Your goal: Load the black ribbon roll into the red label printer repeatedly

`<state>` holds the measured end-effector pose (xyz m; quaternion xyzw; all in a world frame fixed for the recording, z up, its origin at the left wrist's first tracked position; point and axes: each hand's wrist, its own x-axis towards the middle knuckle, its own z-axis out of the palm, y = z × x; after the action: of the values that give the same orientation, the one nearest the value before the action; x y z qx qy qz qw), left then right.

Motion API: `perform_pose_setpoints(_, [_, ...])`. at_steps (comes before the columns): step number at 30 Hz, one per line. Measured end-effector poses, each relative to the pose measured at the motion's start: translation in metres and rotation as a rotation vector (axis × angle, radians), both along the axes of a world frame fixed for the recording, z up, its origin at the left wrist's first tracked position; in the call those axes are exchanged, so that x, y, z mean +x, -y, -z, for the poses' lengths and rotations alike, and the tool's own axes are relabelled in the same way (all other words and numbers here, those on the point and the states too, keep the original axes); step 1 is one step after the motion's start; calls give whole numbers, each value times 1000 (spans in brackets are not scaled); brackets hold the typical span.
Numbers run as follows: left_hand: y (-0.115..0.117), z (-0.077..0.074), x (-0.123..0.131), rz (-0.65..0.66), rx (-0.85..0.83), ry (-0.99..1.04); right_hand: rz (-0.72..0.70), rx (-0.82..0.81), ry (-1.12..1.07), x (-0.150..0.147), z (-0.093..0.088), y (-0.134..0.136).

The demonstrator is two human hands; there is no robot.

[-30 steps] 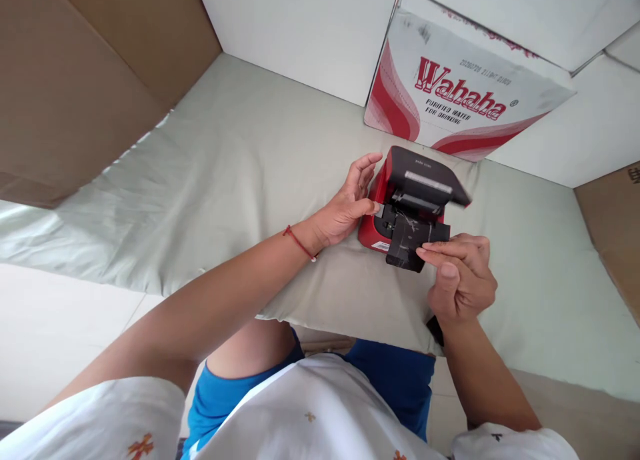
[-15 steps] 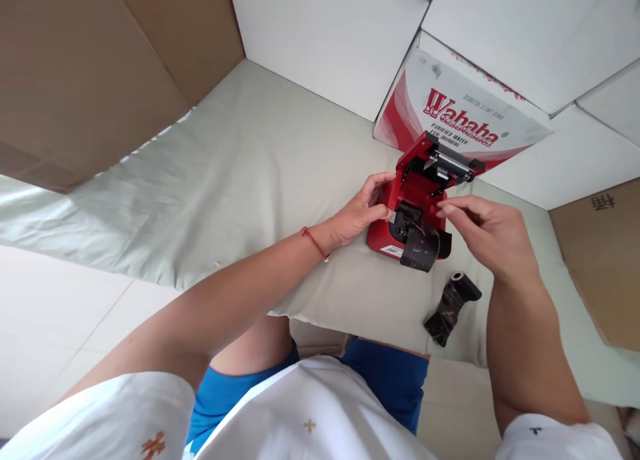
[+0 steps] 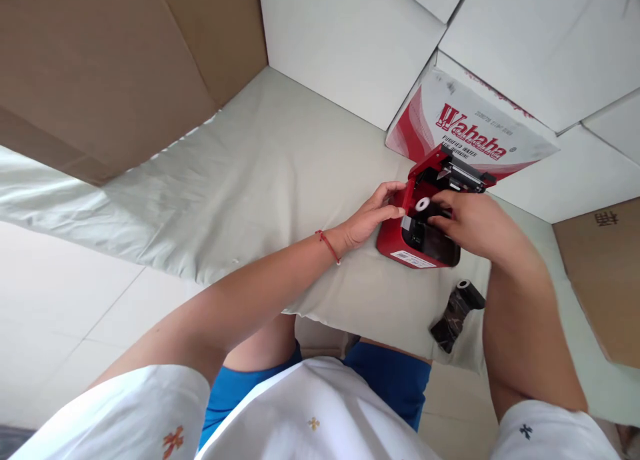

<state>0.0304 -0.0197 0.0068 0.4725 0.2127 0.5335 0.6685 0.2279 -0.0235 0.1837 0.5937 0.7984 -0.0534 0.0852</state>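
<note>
A red label printer [image 3: 420,255] stands on the pale green cloth with its lid [image 3: 425,167] tipped up and back. My left hand [image 3: 376,215] grips its left side, thumb toward the front and fingers behind. Inside the printer's opening, my right hand [image 3: 467,223] pinches a black ribbon roll [image 3: 423,205] whose white core end faces left. Part of that roll is hidden by my fingers. A second black ribbon roll [image 3: 463,285], with a loose tail of film, lies on the cloth in front of the printer, below my right wrist.
Behind the printer stands a white and red Wahaha carton [image 3: 470,123], close to the raised lid. White boxes [image 3: 345,40] are stacked at the back. Brown cartons stand at the left [image 3: 110,67] and right [image 3: 605,273]. The pale green cloth [image 3: 300,153] covers the surface.
My right hand has moved left into the printer and taken hold of the ribbon roll. The black film that hung over the printer's front edge no longer does. My left hand keeps its grip.
</note>
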Motion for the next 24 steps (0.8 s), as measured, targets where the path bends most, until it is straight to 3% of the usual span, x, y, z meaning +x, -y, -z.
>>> perform_pose_setpoints(4, [5, -11, -1, -13, -78, -15, 147, 116, -300, 48, -44, 48])
perform_pose_setpoints(7, [3, -10, -1, -39, -109, -42, 342, 156, -386, 94, -55, 70])
perform_pose_setpoints(9, [2, -7, -1, -52, -112, -54, 454, 95, -403, 117, -45, 74])
perform_pose_setpoints(11, [1, -5, 0, -56, -110, -55, 489, -19, -437, 126, -23, 72])
perform_pose_setpoints(16, [0, -4, 0, -64, -125, -48, 451, -293, -497, 113, 41, 73])
perform_pose_setpoints(19, [0, -3, -1, -58, -135, -43, 531, -232, -452, 117, 59, 88])
perform_pose_setpoints(24, [0, -3, -2, -68, -146, -28, 617, -82, -389, 148, 75, 120])
